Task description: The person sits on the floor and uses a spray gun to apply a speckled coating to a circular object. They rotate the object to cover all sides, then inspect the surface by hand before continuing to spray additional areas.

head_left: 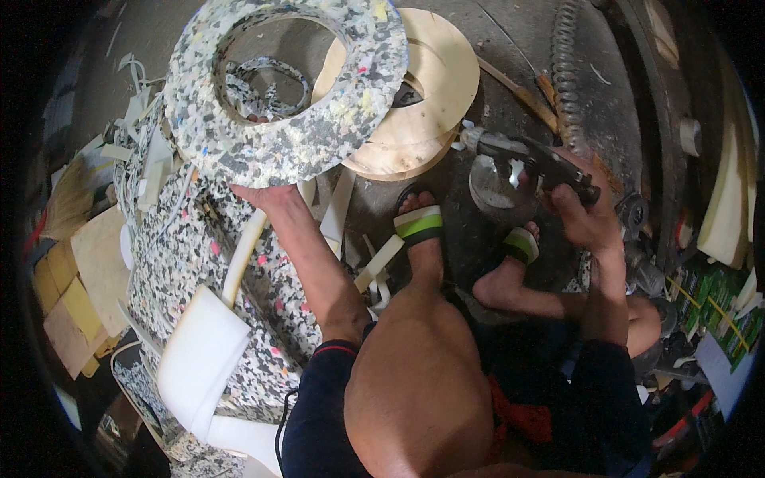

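My left hand (pixel 272 197) grips the near edge of a large speckled foam ring (pixel 279 147), its fingers mostly hidden beneath it. The ring is grey, white and black and is raised, partly covering a pale round wooden piece (pixel 434 80) with a hole in its middle. On the right, my right hand (pixel 586 211) is closed around the handle of a dark spray gun (pixel 532 153). A rounded, see-through cup (pixel 498 187) hangs below the gun. Its nozzle points left, toward the wooden piece, and stands apart from the foam ring.
A coiled hose (pixel 566 72) runs down behind my right hand. Speckled foam blocks (pixel 183 239) and white foam strips (pixel 203 342) lie at my left. A straw broom (pixel 70 199) and wood boards (pixel 96 263) are farther left. A stick (pixel 518 92) lies on the floor (pixel 454 215).
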